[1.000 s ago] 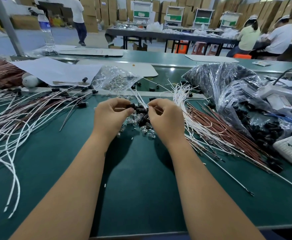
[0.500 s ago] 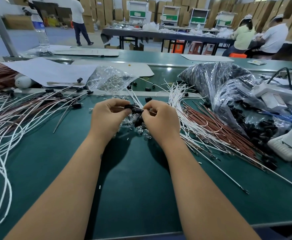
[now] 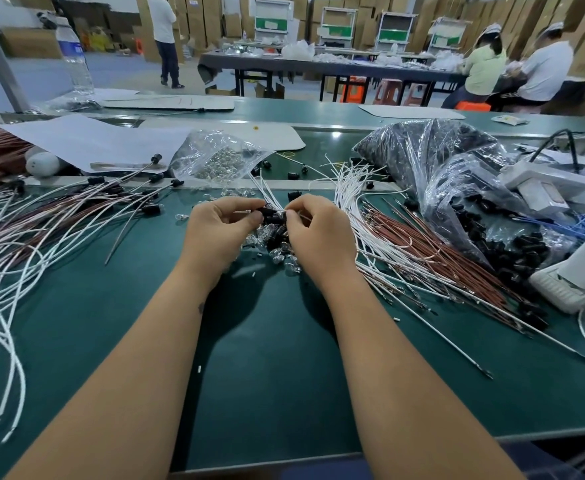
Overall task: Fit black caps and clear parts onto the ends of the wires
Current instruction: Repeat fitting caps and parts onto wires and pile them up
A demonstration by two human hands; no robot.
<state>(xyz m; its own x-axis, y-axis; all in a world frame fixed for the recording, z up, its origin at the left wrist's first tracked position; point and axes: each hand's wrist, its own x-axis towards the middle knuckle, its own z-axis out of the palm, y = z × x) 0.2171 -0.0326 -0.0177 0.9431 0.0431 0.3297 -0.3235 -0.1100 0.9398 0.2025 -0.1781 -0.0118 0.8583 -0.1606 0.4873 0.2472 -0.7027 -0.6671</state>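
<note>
My left hand [image 3: 220, 230] and my right hand [image 3: 319, 233] meet at the middle of the green table [image 3: 267, 358]. Between their fingertips sits a small black cap [image 3: 271, 213], pinched by the left hand. The right hand pinches thin white wires [image 3: 267, 192] that rise from the cap toward the back. Under both hands lies a small pile of black caps and clear parts [image 3: 277, 247]. White and brown bare wires [image 3: 422, 247] fan out to the right. Wires with caps fitted [image 3: 76, 209] lie to the left.
A clear bag of clear parts [image 3: 220, 157] lies behind the hands. Bags of black caps [image 3: 457, 181] fill the right side, next to a white device [image 3: 582, 275]. White paper [image 3: 86, 140] and a water bottle [image 3: 74, 57] stand at the back left. People work at a far table.
Both hands stay together over the pile, and the fingertips have closed in a little on the cap. The camera has tilted slightly.
</note>
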